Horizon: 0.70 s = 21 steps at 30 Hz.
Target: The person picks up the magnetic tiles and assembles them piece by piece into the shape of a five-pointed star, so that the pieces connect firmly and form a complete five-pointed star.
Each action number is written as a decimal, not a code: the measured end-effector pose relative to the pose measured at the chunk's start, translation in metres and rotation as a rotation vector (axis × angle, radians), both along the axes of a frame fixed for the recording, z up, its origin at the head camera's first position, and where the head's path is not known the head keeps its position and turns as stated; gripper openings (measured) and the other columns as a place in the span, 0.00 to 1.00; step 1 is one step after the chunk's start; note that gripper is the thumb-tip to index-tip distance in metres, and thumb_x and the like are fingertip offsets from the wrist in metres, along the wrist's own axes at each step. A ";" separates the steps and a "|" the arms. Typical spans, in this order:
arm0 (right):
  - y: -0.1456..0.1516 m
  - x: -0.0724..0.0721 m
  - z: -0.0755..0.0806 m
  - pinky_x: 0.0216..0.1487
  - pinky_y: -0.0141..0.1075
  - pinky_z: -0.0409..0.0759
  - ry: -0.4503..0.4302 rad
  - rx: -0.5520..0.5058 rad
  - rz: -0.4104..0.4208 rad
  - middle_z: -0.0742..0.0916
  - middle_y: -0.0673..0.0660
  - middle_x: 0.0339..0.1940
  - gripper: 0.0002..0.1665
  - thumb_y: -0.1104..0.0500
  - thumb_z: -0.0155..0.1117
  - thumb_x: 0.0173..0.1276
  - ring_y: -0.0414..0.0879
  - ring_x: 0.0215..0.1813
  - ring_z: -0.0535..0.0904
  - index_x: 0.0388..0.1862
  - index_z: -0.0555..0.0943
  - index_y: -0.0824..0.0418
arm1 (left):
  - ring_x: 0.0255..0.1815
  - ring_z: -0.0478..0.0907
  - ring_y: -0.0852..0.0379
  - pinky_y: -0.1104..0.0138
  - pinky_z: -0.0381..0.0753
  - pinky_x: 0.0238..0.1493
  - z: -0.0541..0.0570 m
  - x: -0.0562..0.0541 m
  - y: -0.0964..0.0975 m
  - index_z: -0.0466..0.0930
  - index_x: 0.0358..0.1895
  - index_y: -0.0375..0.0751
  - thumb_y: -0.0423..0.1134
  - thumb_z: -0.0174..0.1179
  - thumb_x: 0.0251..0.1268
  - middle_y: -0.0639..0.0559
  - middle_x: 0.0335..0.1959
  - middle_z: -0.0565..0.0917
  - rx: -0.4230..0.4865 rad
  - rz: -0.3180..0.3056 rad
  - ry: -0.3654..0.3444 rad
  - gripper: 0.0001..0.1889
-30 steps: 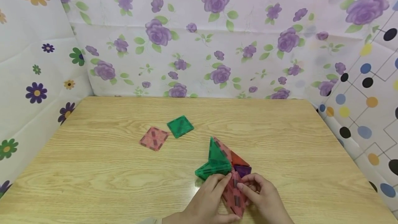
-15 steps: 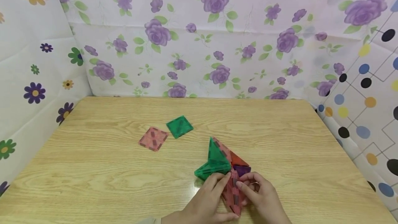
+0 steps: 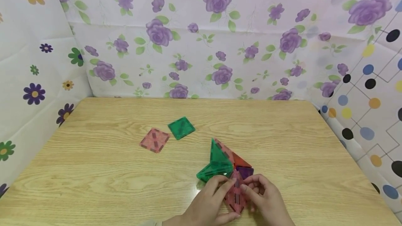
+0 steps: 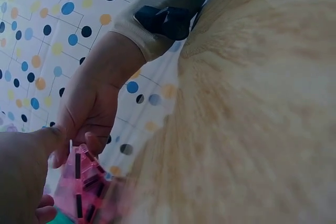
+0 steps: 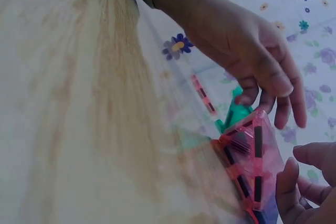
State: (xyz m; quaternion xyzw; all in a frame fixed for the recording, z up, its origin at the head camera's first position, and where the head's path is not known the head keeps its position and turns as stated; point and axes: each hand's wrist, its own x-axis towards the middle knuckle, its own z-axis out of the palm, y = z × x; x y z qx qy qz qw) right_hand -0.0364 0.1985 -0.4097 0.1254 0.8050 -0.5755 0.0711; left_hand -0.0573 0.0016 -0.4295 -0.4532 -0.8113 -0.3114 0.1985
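In the head view, a star-like cluster of translucent magnetic tiles lies near the table's front edge: green tiles (image 3: 220, 156), a red-orange tile (image 3: 242, 160), a purple tile (image 3: 246, 172) and pink tiles (image 3: 236, 200). From the left, my left hand (image 3: 208, 196) spans the pink tiles, fingers at their far end and thumb at the near tip. Opposite it, my right hand (image 3: 265, 193) holds their right side between thumb and curled fingers. Dark magnet strips show along the pink edges (image 5: 258, 156) in the right wrist view. The left hand partly covers the green tiles.
A pink square tile (image 3: 155, 140) and a green square tile (image 3: 181, 127) lie flat on the wooden table (image 3: 94, 170), left of and behind the cluster. Floral sheets (image 3: 194, 62) stand behind the table and at both sides.
The near tip of the pink tiles has swung slightly left and away from the front edge. My left thumb has shifted with it. The loose squares stay in place.
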 end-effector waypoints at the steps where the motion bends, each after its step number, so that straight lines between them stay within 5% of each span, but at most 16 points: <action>1: 0.001 0.000 0.001 0.22 0.33 0.79 0.007 0.002 -0.003 0.80 0.55 0.33 0.18 0.56 0.66 0.65 0.41 0.22 0.74 0.48 0.76 0.65 | 0.50 0.72 0.58 0.79 0.76 0.46 0.002 -0.001 -0.001 0.71 0.63 0.35 0.54 0.73 0.49 0.46 0.52 0.73 0.012 0.003 0.023 0.40; 7: 0.007 -0.004 0.013 0.22 0.32 0.77 0.058 0.040 -0.001 0.78 0.54 0.34 0.15 0.59 0.65 0.65 0.41 0.25 0.73 0.48 0.76 0.64 | 0.48 0.74 0.58 0.80 0.76 0.48 0.018 -0.011 -0.009 0.71 0.62 0.34 0.50 0.70 0.53 0.46 0.51 0.74 0.109 0.007 0.122 0.36; 13: 0.013 -0.018 0.038 0.23 0.34 0.78 0.106 0.136 0.064 0.79 0.54 0.34 0.17 0.56 0.65 0.66 0.40 0.28 0.73 0.50 0.76 0.62 | 0.46 0.76 0.57 0.77 0.77 0.44 0.035 -0.027 -0.031 0.72 0.61 0.37 0.51 0.66 0.59 0.46 0.50 0.76 0.144 0.098 0.116 0.31; 21: 0.011 -0.042 0.073 0.21 0.32 0.76 0.377 0.300 0.205 0.80 0.54 0.34 0.15 0.56 0.65 0.65 0.35 0.29 0.74 0.48 0.78 0.60 | 0.44 0.75 0.54 0.68 0.77 0.41 0.048 -0.059 -0.062 0.75 0.57 0.34 0.51 0.64 0.61 0.43 0.48 0.77 0.182 0.205 0.213 0.28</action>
